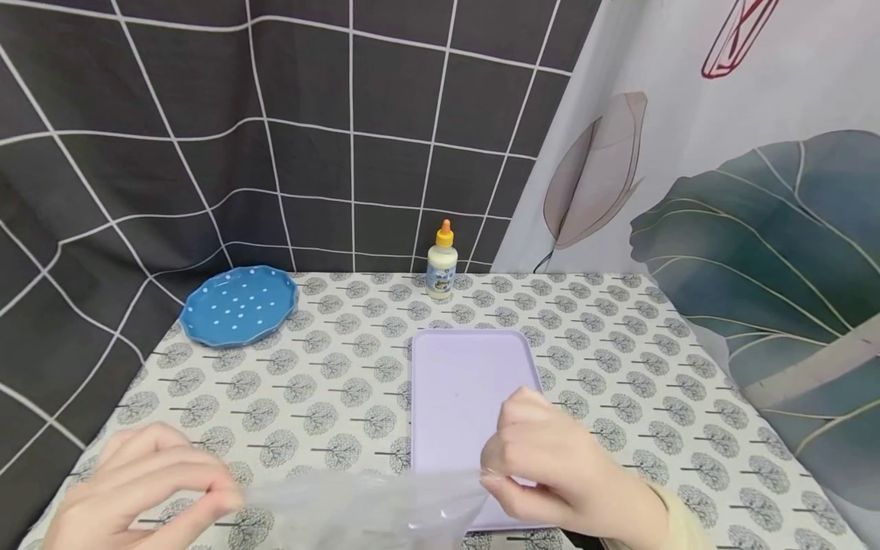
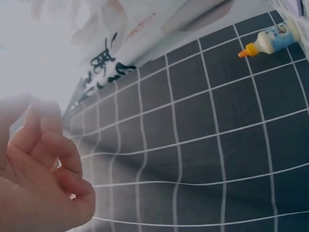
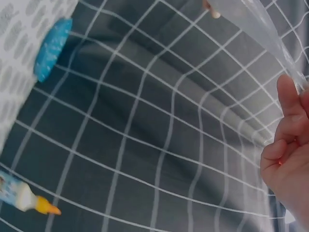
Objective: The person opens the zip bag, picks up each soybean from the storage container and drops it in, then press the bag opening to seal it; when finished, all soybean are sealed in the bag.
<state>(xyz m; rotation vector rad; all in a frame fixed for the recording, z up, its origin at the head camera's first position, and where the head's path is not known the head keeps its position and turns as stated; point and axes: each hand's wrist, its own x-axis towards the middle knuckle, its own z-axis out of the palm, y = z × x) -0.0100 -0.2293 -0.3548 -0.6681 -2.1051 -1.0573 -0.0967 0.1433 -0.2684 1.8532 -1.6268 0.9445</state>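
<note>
A thin, see-through plastic bag (image 1: 371, 508) stretches between both hands at the bottom of the head view, its lower part cut off by the frame. My left hand (image 1: 147, 489) pinches its left end between thumb and forefinger. At the other end, my right hand (image 1: 557, 466) pinches the plastic with the remaining fingers curled in. The right wrist view shows the taut bag (image 3: 256, 24) running up from the right fingertips towards the left hand. Behind the right hand lies a flat lilac tray (image 1: 467, 397), partly covered by that hand and the plastic.
A blue scalloped plate (image 1: 241, 305) with white dots sits at the table's back left. A small bottle (image 1: 441, 263) with a yellow cap and orange tip stands upright at the back edge. The table has a tree-print cloth (image 1: 330, 359); a dark checked curtain (image 1: 302, 137) hangs behind.
</note>
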